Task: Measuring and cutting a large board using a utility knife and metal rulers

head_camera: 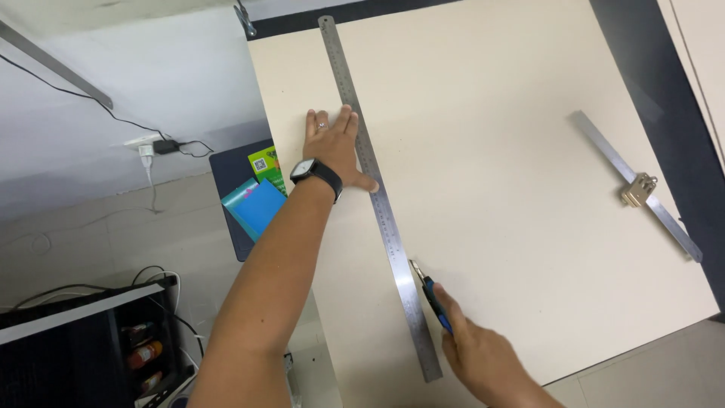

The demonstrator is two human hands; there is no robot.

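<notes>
A large cream board (498,143) covers the worktable. A long steel ruler (377,196) lies across it from the far edge to the near edge. My left hand (334,143), with a black wristwatch and a ring, presses flat on the board, its fingers and thumb against the ruler's left side. My right hand (479,355) grips a utility knife (430,291) with a blue and black handle. The blade tip rests on the board at the ruler's right edge, near its lower part.
A second steel ruler (612,159) with a brass stop (638,189) lies on the board at the right. Left of the table, a dark stool (226,170) holds blue and green booklets (257,200). A wall socket with a plug and cables (155,147) sits lower left.
</notes>
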